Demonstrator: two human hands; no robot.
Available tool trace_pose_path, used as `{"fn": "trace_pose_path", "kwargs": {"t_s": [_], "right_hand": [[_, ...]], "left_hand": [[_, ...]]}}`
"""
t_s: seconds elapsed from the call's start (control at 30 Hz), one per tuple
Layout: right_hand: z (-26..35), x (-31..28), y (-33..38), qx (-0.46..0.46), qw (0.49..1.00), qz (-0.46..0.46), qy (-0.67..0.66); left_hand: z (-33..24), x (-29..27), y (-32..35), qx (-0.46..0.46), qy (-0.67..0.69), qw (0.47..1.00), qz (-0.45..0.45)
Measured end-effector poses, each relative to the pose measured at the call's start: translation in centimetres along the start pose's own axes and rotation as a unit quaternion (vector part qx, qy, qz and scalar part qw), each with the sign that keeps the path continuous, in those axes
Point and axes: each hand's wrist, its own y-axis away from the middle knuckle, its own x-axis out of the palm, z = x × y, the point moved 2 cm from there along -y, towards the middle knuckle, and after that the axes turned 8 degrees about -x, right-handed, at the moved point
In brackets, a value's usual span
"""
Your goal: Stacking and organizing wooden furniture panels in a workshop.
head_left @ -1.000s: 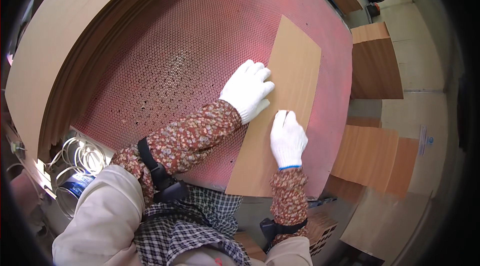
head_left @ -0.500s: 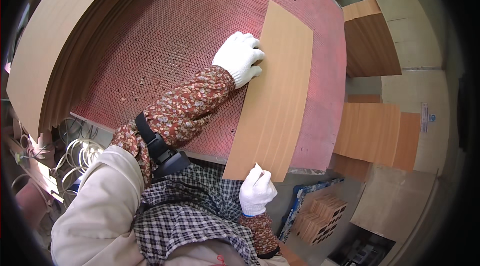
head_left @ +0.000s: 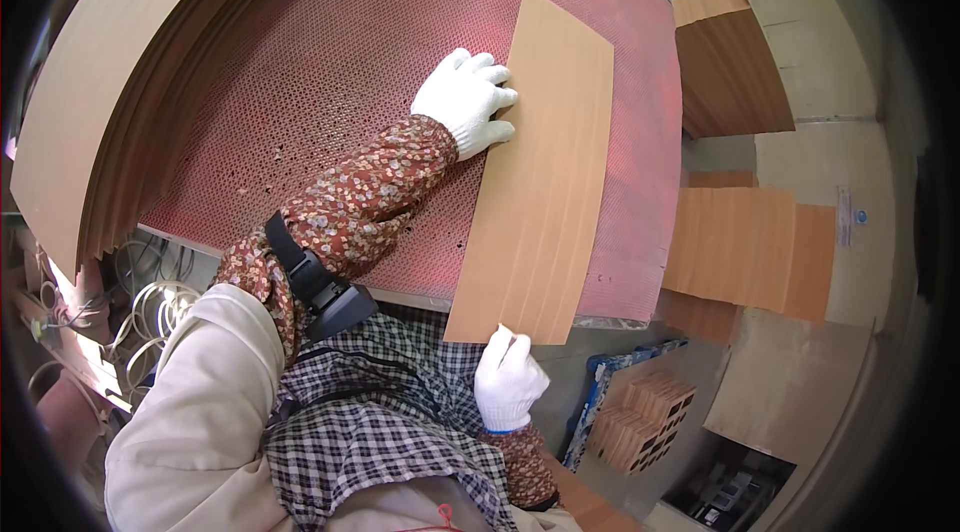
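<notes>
A long, thin sheet of wood veneer (head_left: 545, 162) lies on a pink perforated mat, its near end sticking out past the mat's front edge. My left hand (head_left: 465, 104), in a white knit glove, rests at the sheet's left edge with fingers spread, their tips at or just over that edge. At the sheet's near end, my right hand (head_left: 511, 385), gloved the same way, is closed with thumb and forefinger pinching the edge. The finger pads of both hands are hidden.
The pink mat (head_left: 330, 62) covers the worktable. A tall stack of curved veneer sheets (head_left: 120, 52) stands at the left. More veneer piles (head_left: 735, 242) lie beyond the table's right side. Lower right, small wood blocks (head_left: 640, 422) sit beside a blue-edged pallet (head_left: 590, 402). Coiled hoses (head_left: 150, 317) hang lower left.
The whole view has shifted a little, moving the table and sheet upward in the picture. My left fingers have spread slightly wider; my right hand keeps its pinch at the near end.
</notes>
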Motion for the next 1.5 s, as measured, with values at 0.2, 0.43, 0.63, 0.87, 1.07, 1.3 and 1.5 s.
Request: {"fn": "trace_pose_path", "kwargs": {"t_s": [0.2,0.43,0.63,0.87,1.07,1.3,1.5], "right_hand": [[-1.1,0.8,4.6,-0.021,0.999,0.010,-0.028],[-2.4,0.5,1.3,-0.005,0.985,-0.055,-0.166],[-4.8,0.7,-0.3,0.018,0.984,-0.066,-0.167],[-2.1,-2.1,-1.2,-0.034,0.995,-0.060,-0.065],[-1.1,-2.3,-1.3,-0.032,0.998,-0.024,-0.039],[0.0,-2.4,-2.5,-0.054,0.997,0.040,0.024],[0.7,-1.4,-12.5,-0.069,0.996,0.058,0.024]], "left_hand": [[-0.3,-0.4,-0.9,0.000,0.006,1.000,0.003],[1.0,0.2,-1.0,0.022,-0.010,0.999,-0.022],[-0.7,0.4,-0.4,0.046,-0.002,0.998,-0.042],[-1.4,-1.1,-0.8,0.045,-0.004,0.998,-0.039],[-1.9,-1.0,-1.5,0.045,0.003,0.998,-0.039],[-1.5,-2.3,-1.7,0.015,-0.002,1.000,0.000],[-0.7,-3.1,-2.1,0.004,-0.005,1.000,-0.001]]}}
